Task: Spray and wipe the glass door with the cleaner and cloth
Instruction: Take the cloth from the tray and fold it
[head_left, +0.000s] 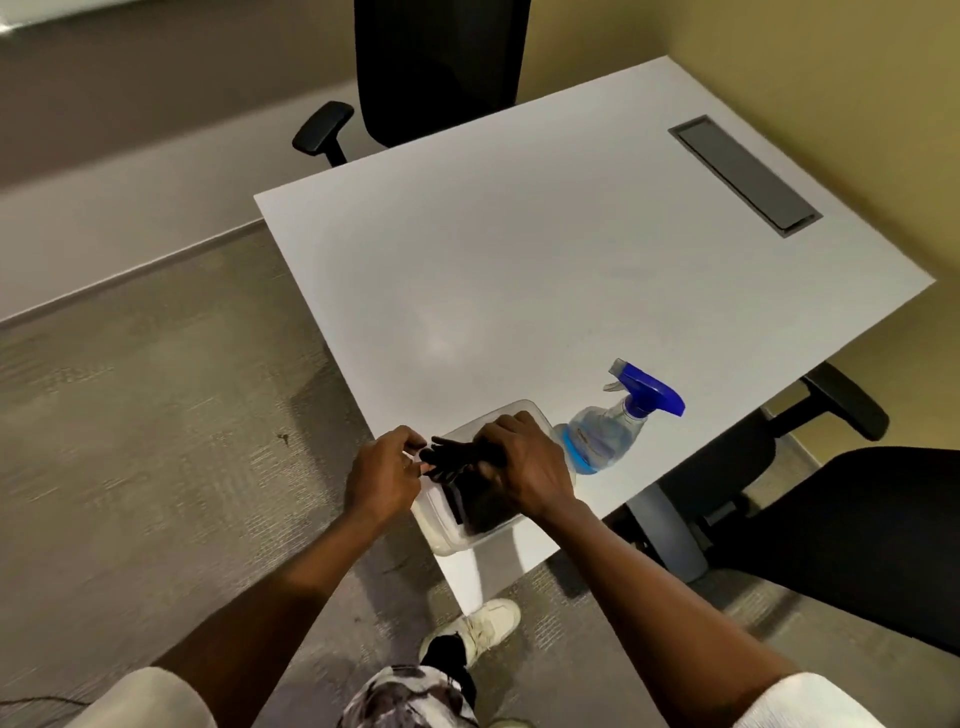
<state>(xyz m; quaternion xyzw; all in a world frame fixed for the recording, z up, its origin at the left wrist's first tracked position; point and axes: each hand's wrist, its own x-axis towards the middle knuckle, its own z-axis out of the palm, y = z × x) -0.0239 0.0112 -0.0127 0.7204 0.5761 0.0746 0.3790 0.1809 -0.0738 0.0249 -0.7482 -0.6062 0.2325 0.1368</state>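
A clear spray bottle (608, 434) with a blue trigger head lies on its side near the white table's (519, 270) front corner. Left of it stands a clear plastic container (457, 530) with dark contents. Over that container both hands hold a black glove (452, 457). My left hand (384, 475) pinches its fingertip end, and my right hand (519, 462) grips its other end. No cloth or glass door is in sight.
A black office chair (436, 67) stands at the table's far side and another (831, 514) at the right. A grey cable hatch (745, 174) sits in the tabletop. Grey carpet (156, 441) spreads to the left; my white shoe (483, 629) is below the table corner.
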